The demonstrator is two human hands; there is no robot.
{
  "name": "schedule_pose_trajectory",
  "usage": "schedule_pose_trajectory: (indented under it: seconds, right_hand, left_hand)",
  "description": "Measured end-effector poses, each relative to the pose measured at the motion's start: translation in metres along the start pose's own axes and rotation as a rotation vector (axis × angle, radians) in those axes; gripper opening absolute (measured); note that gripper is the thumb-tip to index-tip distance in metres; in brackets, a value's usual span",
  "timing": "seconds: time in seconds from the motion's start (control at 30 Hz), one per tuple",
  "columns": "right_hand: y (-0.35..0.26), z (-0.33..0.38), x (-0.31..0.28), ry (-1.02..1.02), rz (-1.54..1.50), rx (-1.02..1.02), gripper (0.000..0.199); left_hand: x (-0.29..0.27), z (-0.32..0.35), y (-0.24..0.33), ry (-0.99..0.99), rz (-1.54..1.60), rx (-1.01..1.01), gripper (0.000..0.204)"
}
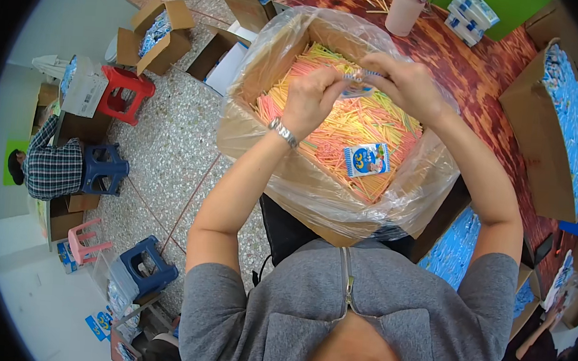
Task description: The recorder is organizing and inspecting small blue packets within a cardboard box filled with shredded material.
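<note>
My left hand (309, 99) and my right hand (410, 85) come together above the box. Between them they pinch a small clear-and-blue plastic packet (359, 84) by its upper edge, fingers closed. Fingers partly cover the packet, so its contents cannot be made out. Beneath is a cardboard box (329, 228) lined with a clear plastic bag (252, 127). Thin pink, yellow, orange and green sticks (313, 131) fill it in a loose heap. On the heap's near right part lies a blue-and-white printed packet (366, 160), touched by neither hand.
A pale pink bottle (407, 12) and stacked white-blue packs (471, 17) stand on the red-brown table (477, 73). At right, a large carton (544, 133) is full of blue packets. Across the floor, a person (52, 169) sits near a blue stool (105, 168) and a red stool (125, 93).
</note>
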State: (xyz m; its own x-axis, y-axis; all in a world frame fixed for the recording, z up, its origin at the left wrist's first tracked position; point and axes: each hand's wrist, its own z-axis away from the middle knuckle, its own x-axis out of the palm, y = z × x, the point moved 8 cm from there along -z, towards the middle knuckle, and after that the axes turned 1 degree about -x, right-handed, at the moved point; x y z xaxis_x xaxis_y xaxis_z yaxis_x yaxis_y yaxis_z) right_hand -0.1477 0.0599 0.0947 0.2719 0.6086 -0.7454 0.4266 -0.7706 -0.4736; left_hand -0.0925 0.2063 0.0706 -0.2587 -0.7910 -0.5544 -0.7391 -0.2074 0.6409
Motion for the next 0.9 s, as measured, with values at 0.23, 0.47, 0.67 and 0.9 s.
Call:
schedule_pose_trajectory:
  seconds: [0.23, 0.47, 0.67, 0.9]
  right_hand:
    - [0.052, 0.025, -0.003, -0.098, 0.075, 0.34, 0.031]
    - [0.049, 0.079, 0.114, -1.026, 0.351, 0.184, 0.028]
    - [0.069, 0.103, 0.151, -1.05, 0.388, 0.121, 0.041]
    - [0.064, 0.118, 0.157, -1.085, 0.252, 0.097, 0.033]
  left_hand:
    - [0.088, -0.016, -0.08, -0.222, 0.477, -0.474, 0.015]
    - [0.191, -0.009, -0.12, -0.378, 0.679, -0.848, 0.021]
    - [0.176, -0.027, -0.099, -0.393, 0.139, -0.426, 0.032]
    - [0.113, 0.002, -0.066, -0.408, 0.153, -0.292, 0.028]
